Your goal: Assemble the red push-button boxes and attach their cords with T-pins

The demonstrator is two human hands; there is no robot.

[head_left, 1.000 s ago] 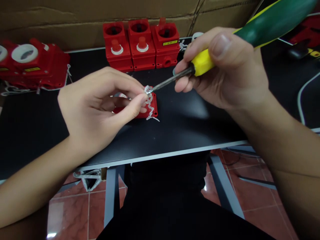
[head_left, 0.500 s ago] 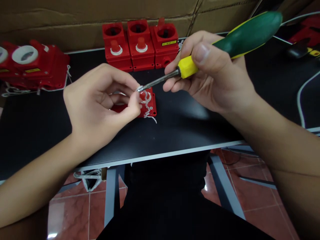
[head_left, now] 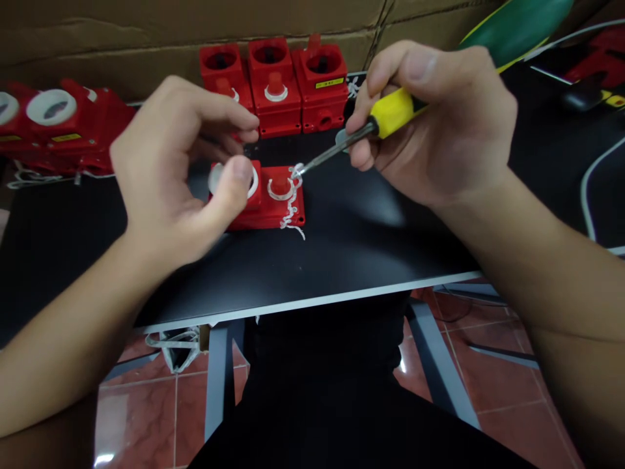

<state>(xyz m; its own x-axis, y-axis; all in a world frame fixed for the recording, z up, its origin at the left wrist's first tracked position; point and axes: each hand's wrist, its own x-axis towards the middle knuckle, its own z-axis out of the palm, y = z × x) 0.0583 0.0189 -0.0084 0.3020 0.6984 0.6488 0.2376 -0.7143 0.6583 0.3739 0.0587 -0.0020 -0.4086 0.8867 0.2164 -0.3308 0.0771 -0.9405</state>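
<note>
A screwdriver (head_left: 393, 112) with a yellow and green handle is held in my right hand (head_left: 439, 124), its shaft pointing down to the left. The metal tip appears just above the right end of a red switch box (head_left: 273, 215); whether it touches is unclear. A crinkled white string (head_left: 291, 212) lies along that end of the box. Beside it is a white ring (head_left: 280, 194) round a red knob. My left hand (head_left: 180, 176), thumb and fingers apart, hovers over the left part of the box and partly hides it. Nothing shows between its fingers.
Several red boxes (head_left: 276, 119) stand at the back against brown cardboard (head_left: 146, 39). More red boxes (head_left: 97, 130) with white rings sit at the left. A white cable (head_left: 586, 189) and another tool (head_left: 581, 98) lie at the right. The black table (head_left: 336, 260) has a pale front edge.
My left thumb and fingers have parted and moved left, away from the screwdriver tip, uncovering more of the red box. The screwdriver and my right hand have shifted right.
</note>
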